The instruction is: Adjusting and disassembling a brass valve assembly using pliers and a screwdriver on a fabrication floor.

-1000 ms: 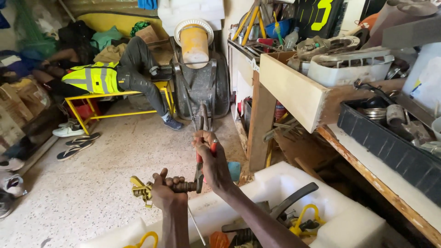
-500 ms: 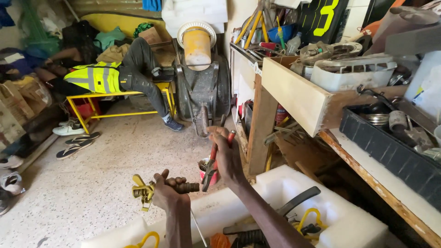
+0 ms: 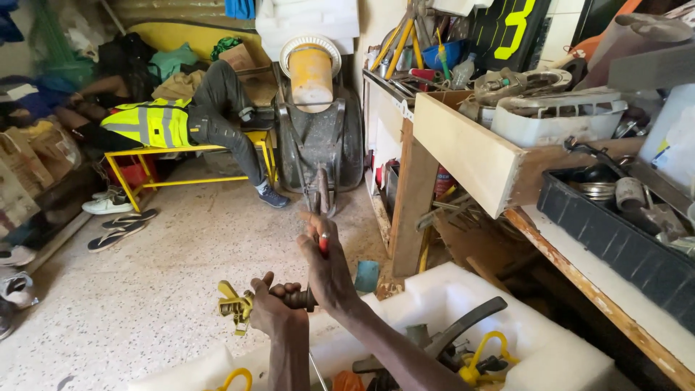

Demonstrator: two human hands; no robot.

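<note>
My left hand [image 3: 271, 311] grips a dark pipe fitting [image 3: 298, 298] with a yellow-handled brass valve [image 3: 233, 308] at its left end. My right hand [image 3: 329, 271] holds red-handled pliers [image 3: 322, 210] upright, jaws pointing up, the handles inside my fist right beside the fitting. Both hands are held above a white foam box [image 3: 449, 289] of tools.
A person in a yellow reflective vest [image 3: 156, 122] lies on a yellow bench [image 3: 188, 152] at the back. A wheelbarrow [image 3: 318, 137] leans upright by a wooden workbench [image 3: 463, 156] loaded with tools. A black crate [image 3: 615, 235] sits on the right shelf. Sandals [image 3: 119, 228] lie on the floor.
My right hand has swung the pliers round from hanging down beside the fitting to standing upright. My left hand keeps its grip on the fitting.
</note>
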